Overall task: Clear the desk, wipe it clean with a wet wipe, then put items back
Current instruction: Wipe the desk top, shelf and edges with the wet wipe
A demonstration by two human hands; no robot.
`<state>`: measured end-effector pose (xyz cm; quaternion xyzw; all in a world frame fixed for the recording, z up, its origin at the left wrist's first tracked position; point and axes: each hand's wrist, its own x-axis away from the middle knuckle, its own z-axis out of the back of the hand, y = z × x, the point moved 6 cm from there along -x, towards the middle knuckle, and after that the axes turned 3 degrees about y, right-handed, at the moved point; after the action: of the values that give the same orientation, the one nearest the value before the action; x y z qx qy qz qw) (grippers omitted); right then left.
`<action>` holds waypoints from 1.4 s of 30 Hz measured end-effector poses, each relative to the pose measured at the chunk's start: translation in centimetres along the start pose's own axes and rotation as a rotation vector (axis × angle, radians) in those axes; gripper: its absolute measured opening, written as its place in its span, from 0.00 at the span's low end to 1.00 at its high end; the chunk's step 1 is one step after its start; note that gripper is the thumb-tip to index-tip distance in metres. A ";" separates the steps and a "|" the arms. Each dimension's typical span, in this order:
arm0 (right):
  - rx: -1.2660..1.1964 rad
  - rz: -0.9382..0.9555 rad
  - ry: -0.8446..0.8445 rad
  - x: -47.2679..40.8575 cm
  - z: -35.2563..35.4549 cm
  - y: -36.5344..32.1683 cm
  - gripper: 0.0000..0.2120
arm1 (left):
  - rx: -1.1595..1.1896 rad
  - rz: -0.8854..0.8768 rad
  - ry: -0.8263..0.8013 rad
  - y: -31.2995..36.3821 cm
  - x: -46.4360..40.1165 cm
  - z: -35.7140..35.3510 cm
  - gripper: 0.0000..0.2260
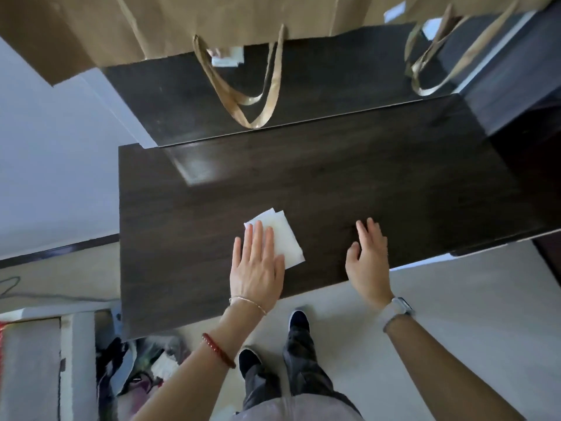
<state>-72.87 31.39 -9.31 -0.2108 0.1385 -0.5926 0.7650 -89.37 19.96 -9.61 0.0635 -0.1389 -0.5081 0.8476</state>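
Left hand (255, 265) flat, fingers straight, pressing the folded wet wipe (283, 238) onto the near desk (364, 183) edge, likely for full contact. Right hand (368, 253) open, bracing beside it, apparently touching. Beyond, paper bags (182, 25) lie clear of the wiping area.

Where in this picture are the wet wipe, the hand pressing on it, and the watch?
wet wipe (285, 232), head view, on the bare white part beyond the fingers.
left hand (255, 265), head view, on the back of the hand, flat on the wipe.
watch (397, 311), head view, on the pale strap at the right wrist.
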 end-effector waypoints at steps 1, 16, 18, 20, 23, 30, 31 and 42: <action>0.064 -0.006 0.025 -0.6 0.4 1.5 0.20 | -0.044 0.027 -0.032 0.8 -1.0 -0.7 0.26; 0.169 -0.100 0.224 -4.0 4.2 11.3 0.22 | -0.240 -0.436 -0.102 20.8 -10.0 -5.1 0.26; 0.184 -0.106 0.203 -4.1 3.9 10.7 0.20 | -0.240 -0.424 -0.095 18.6 -8.8 -4.6 0.25; 0.220 -0.154 0.185 -4.0 3.5 9.6 0.21 | -0.250 -0.350 -0.071 14.5 -6.9 -4.0 0.25; 0.294 -0.135 0.117 -3.0 1.7 5.8 0.24 | -0.205 -0.094 -0.054 5.1 -2.6 -2.5 0.26; 0.335 0.064 -0.024 2.2 -5.0 -4.9 0.28 | -0.086 0.490 -0.041 -15.2 9.5 1.1 0.30; 0.336 0.078 -0.026 2.8 -5.7 -6.0 0.27 | -0.074 0.509 -0.034 -16.4 10.4 1.3 0.31; 0.368 -0.002 0.032 5.1 -7.7 -9.7 0.29 | -0.079 0.335 -0.035 -20.1 5.3 2.6 0.25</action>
<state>-83.35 23.25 -11.11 -0.0579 0.0399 -0.6119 0.7878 -104.77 5.80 -11.26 -0.0026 -0.1424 -0.3658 0.9197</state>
